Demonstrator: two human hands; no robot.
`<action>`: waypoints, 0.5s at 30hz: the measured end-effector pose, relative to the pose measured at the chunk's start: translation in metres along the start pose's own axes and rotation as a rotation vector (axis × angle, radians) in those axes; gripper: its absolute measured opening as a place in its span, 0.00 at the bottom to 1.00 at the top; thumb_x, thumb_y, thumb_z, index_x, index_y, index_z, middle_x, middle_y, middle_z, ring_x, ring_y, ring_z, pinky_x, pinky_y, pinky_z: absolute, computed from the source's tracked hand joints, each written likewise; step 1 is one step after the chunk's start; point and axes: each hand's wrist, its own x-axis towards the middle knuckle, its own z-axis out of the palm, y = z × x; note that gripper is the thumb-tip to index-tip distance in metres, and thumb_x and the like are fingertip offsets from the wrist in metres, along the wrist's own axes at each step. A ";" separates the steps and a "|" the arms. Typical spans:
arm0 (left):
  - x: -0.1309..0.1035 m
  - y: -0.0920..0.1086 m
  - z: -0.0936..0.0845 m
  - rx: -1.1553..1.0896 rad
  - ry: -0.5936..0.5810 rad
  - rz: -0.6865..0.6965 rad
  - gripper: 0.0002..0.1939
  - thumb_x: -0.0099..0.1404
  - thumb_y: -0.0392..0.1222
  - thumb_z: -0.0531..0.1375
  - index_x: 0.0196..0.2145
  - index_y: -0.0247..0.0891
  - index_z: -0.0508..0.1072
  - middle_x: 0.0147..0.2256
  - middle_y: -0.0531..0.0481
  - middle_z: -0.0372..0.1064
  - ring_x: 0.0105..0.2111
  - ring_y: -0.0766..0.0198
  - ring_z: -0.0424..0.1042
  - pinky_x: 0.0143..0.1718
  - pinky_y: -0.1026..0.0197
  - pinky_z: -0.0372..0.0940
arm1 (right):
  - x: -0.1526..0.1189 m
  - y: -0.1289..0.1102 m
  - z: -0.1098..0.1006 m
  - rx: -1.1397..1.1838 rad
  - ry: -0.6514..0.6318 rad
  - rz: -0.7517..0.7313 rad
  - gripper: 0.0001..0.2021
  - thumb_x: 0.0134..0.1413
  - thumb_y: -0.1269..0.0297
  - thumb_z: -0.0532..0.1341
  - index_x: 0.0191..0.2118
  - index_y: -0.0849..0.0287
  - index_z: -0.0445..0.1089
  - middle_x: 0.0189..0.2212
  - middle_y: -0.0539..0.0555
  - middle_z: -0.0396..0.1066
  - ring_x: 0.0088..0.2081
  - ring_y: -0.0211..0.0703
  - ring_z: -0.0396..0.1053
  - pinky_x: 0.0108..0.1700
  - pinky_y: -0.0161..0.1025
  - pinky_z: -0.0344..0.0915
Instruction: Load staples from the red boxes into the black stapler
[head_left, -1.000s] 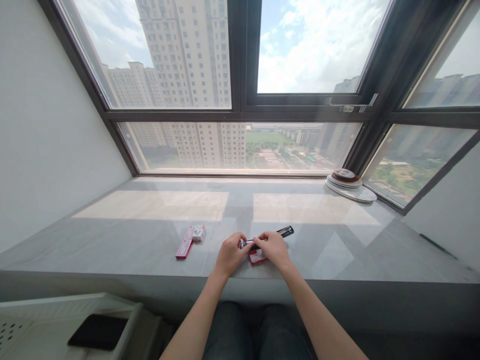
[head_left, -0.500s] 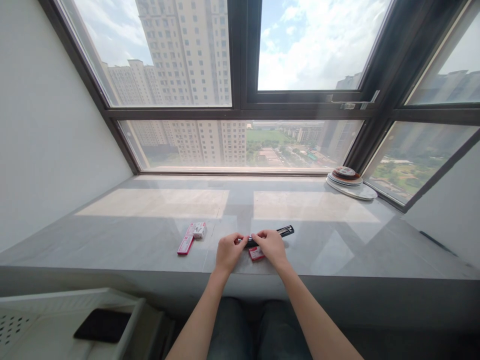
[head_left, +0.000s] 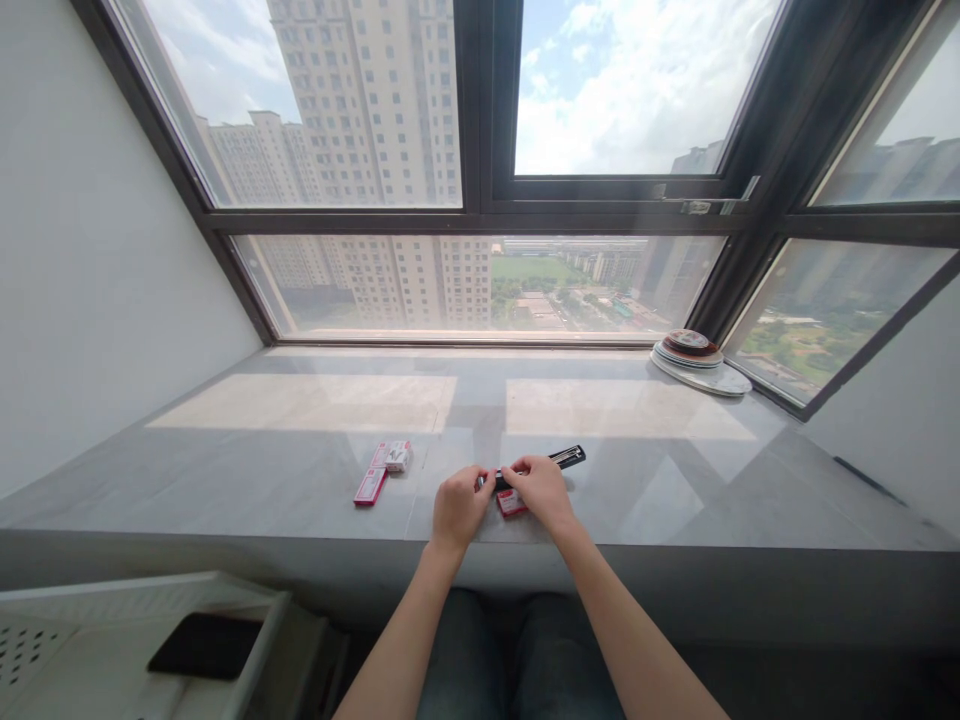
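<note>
A long black stapler point(head_left: 568, 457) lies at a slant across both my hands, opened out, with a metal strip showing along its right end. My left hand point(head_left: 460, 508) is closed, thumb and fingers pinching the stapler's left end. My right hand point(head_left: 541, 490) grips its middle, fingers bent over the top. Partly under the right hand, a small red-and-white box point(head_left: 511, 503) rests on the sill. My fingers hide much of the stapler's middle and whatever small parts may be between them.
Left of my hands lie a flat pink-and-white box point(head_left: 370, 486) and a small white box point(head_left: 397, 457). Stacked plates point(head_left: 701, 365) stand in the sill's far right corner by the window. Below left, a white plastic basket point(head_left: 281, 625) holds a black phone-like slab point(head_left: 206, 646).
The view has shifted very slightly. My left fingers have moved a little at the stapler's left end; both hands keep their hold.
</note>
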 end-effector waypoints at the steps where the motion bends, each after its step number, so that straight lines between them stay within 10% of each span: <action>1: 0.000 0.000 0.000 -0.012 -0.007 -0.005 0.16 0.72 0.50 0.55 0.35 0.40 0.78 0.29 0.47 0.73 0.28 0.62 0.68 0.34 0.61 0.57 | 0.000 0.000 0.000 0.001 -0.002 -0.006 0.10 0.55 0.57 0.66 0.28 0.57 0.79 0.25 0.53 0.76 0.31 0.44 0.73 0.32 0.35 0.59; 15: 0.005 -0.001 -0.005 -0.147 -0.051 -0.066 0.19 0.71 0.53 0.56 0.34 0.39 0.79 0.26 0.49 0.73 0.26 0.64 0.68 0.31 0.63 0.57 | 0.000 0.000 0.004 0.099 -0.031 0.082 0.10 0.54 0.58 0.65 0.30 0.59 0.79 0.24 0.53 0.77 0.28 0.44 0.74 0.30 0.35 0.61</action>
